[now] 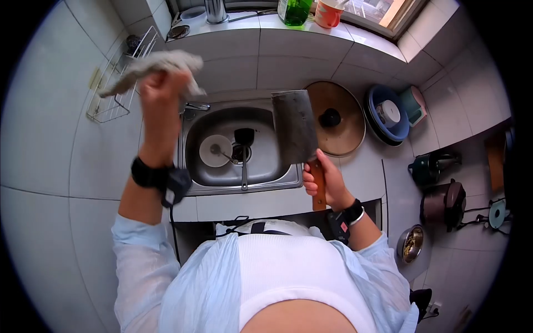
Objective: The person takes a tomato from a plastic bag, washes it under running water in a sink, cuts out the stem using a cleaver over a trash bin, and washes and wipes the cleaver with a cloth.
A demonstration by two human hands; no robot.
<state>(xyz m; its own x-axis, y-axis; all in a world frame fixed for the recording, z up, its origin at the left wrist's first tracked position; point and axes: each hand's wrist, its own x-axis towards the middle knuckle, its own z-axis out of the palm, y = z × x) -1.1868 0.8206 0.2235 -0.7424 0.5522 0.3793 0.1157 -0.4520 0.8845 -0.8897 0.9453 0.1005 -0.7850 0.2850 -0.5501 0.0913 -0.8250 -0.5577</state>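
Observation:
My left hand (161, 89) is raised near the wall rack, its fingers closed round a greyish cloth (175, 60) that is blurred by motion. In my right hand (331, 180) is a cleaver (294, 126), gripped by its brown wooden handle with the broad dark blade pointing up and away from me. The blade overlaps the right edge of the steel sink (266, 178) from this view. Inside the sink lie a white bowl (213, 151) with a spoon-like utensil in it and a black-headed spatula (244, 139).
A wire rack (114, 105) hangs on the left wall near the faucet (197, 106). Right of the sink stand a glass lid (347, 119) and a blue basin (397, 129). A dark pot (438, 205) and a steel bowl with food (411, 244) are farther right. A green bottle (295, 12) and orange mug (327, 15) line the sill.

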